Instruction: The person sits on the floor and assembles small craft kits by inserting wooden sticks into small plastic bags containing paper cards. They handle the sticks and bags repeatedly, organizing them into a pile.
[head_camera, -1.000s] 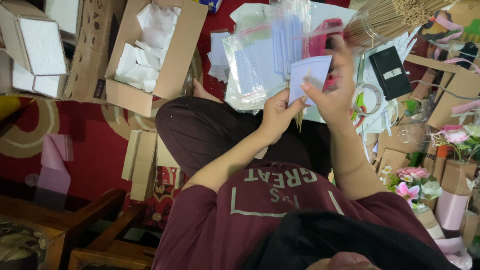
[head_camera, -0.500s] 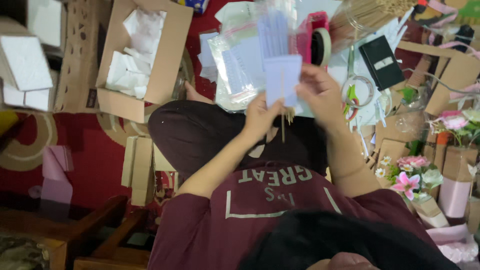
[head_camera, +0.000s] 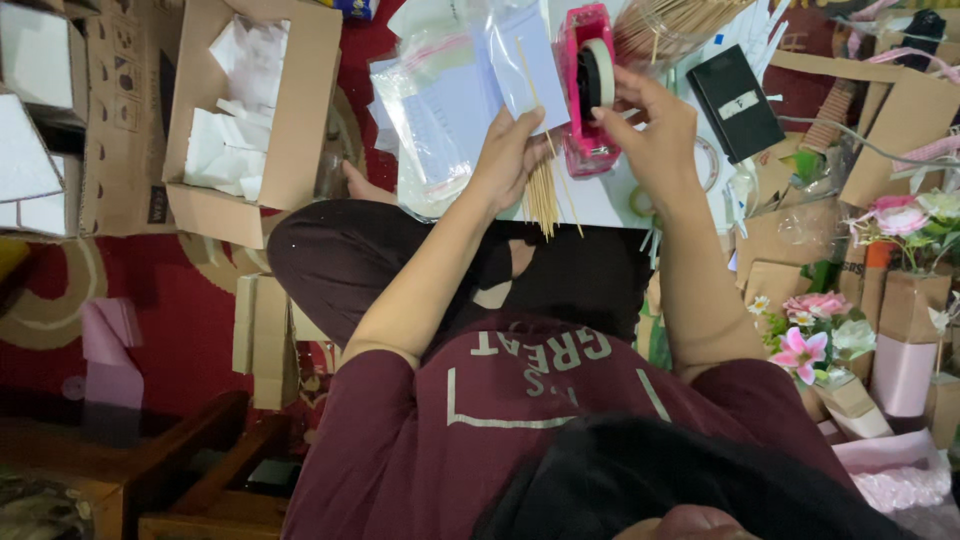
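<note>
Head view: we see the left hand in a clenched grip on a pale card and a bundle of thin sticks, just above the lap. The right hand pinches at the tape roll on a pink dispenser at 12 o'clock. Little free room remains: clear bags crowd 11 o'clock, an open cardboard box of white sheets sits at 10, a black booklet with a small white label at 1, flowers at 3.

Stick bundle cut off at the top edge (pink tape dispenser too)
</note>
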